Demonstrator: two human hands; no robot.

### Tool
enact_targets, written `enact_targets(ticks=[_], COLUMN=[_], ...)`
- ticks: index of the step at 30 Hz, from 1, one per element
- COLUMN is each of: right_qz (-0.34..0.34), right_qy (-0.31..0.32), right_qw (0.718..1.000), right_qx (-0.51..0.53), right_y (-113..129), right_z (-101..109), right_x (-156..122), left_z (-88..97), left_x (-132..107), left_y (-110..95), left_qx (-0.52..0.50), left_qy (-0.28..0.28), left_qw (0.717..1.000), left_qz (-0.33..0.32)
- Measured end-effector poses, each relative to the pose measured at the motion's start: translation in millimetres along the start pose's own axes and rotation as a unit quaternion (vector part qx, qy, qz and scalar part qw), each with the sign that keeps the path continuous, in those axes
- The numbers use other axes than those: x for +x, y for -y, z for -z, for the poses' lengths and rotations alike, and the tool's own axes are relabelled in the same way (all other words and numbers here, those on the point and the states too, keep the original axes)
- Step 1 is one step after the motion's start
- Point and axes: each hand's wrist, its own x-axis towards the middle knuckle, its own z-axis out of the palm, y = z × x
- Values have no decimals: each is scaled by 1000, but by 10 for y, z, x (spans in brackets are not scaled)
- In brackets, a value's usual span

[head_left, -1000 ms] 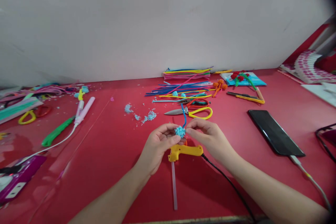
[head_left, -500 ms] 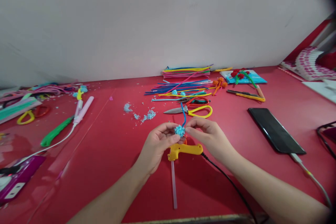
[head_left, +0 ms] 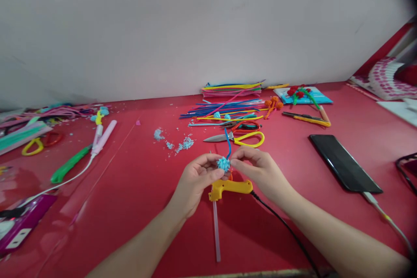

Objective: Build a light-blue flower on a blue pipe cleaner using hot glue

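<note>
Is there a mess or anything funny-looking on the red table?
Yes. Pale blue fluff bits lie scattered on the red table, left of the scissors. They look like trimmings from the blue pom-pom pinched between the left hand and right hand. Nothing looks broken.

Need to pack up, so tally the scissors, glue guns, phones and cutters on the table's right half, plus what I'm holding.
Scissors: 2, yellow-handled pair and red-handled pair
Glue gun: 1
Phone: 1
Utility knife: 1, by its look
Blue pompom stem: 1, pinched by left hand and right hand
Total: 6
</note>
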Motion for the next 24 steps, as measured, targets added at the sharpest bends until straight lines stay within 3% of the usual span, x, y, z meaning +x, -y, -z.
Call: enact_targets(ticks=[24], right_qz=[-3], right_qy=[0], right_qw=[1000], right_qx=[0], right_y=[-5], right_z=[-3], right_x=[-2], left_z=[12], left_x=[4], left_y=[18], left_qx=[6], left_qy=[5], left_qw=[1000], left_qz=[-4])
